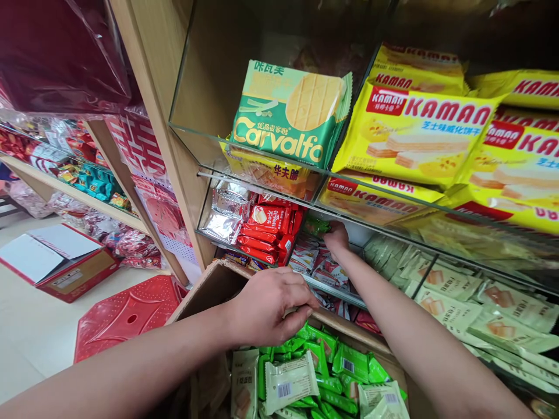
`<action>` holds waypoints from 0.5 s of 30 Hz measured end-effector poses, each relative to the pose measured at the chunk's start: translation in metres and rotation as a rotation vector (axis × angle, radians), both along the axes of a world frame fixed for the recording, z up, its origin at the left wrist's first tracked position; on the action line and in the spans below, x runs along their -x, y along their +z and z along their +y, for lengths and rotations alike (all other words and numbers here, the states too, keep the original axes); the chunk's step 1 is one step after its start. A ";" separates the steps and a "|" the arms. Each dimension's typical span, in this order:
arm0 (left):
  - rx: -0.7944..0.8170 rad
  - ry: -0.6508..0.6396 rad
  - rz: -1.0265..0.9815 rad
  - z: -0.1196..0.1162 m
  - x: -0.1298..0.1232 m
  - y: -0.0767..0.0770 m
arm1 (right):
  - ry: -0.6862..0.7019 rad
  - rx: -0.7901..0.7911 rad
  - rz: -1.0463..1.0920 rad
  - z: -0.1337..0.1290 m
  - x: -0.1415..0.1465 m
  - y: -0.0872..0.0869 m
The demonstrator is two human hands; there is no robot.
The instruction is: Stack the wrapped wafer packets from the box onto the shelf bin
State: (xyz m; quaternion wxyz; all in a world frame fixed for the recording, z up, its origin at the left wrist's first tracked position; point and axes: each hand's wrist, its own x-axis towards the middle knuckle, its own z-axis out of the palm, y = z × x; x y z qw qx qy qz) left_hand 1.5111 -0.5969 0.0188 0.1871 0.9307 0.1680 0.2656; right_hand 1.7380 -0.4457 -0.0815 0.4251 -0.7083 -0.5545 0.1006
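Observation:
My left hand (273,305) hovers over an open cardboard box (349,330), its fingers curled; whatever they may hold is hidden. Green packets (325,384) and pale cream packets (292,383) fill the box. My right hand (336,238) reaches into a lower shelf compartment, closed around a green packet (315,226). Below that hand lie white and red packets (303,256). Left of it, a clear bin holds red packets (271,224) and silver packets (225,212).
Above sit a green Carvalfa pack (286,116) and yellow Kaman packs (414,134) behind a glass edge. Cream packets (454,291) lie at right. A red plastic stool (131,308) and a red-and-white carton (61,262) stand on the floor at left.

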 end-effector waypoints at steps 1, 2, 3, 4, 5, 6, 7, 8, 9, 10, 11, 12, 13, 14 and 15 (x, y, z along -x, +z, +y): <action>0.000 0.000 0.001 0.000 0.000 0.000 | 0.010 0.014 -0.017 -0.002 0.002 0.002; 0.000 0.001 0.001 0.000 0.000 0.000 | 0.021 0.025 -0.034 -0.004 0.003 0.005; -0.002 0.002 0.003 0.000 0.000 0.001 | 0.035 0.035 -0.052 -0.006 0.005 0.008; -0.003 0.004 0.005 0.000 0.000 0.001 | 0.050 0.042 -0.072 -0.007 0.006 0.013; -0.004 0.005 0.009 0.000 0.001 0.001 | 0.067 0.048 -0.095 -0.009 0.006 0.018; -0.004 0.004 0.013 0.000 0.001 0.001 | 0.083 0.051 -0.119 -0.010 0.005 0.024; -0.004 0.004 0.018 -0.001 0.001 0.001 | 0.099 0.053 -0.147 -0.011 0.004 0.030; -0.003 0.003 0.023 -0.001 0.001 0.001 | 0.112 0.054 -0.177 -0.011 0.002 0.036; -0.003 0.000 0.028 -0.001 0.001 0.001 | 0.121 0.055 -0.210 -0.012 0.001 0.042; -0.004 -0.003 0.031 -0.001 0.001 0.001 | 0.129 0.055 -0.244 -0.012 -0.001 0.047; -0.004 -0.005 0.033 -0.001 0.001 0.001 | 0.137 0.055 -0.278 -0.013 -0.001 0.051; -0.003 -0.005 0.033 -0.002 0.001 0.001 | 0.145 0.053 -0.311 -0.014 -0.002 0.054; -0.003 -0.004 0.032 -0.002 0.001 0.001 | 0.154 0.047 -0.341 -0.014 -0.001 0.056; -0.003 -0.003 0.029 -0.002 0.001 0.001 | 0.165 0.036 -0.367 -0.015 -0.001 0.057; -0.004 -0.001 0.026 -0.002 0.000 0.001 | 0.174 0.020 -0.387 -0.016 0.001 0.056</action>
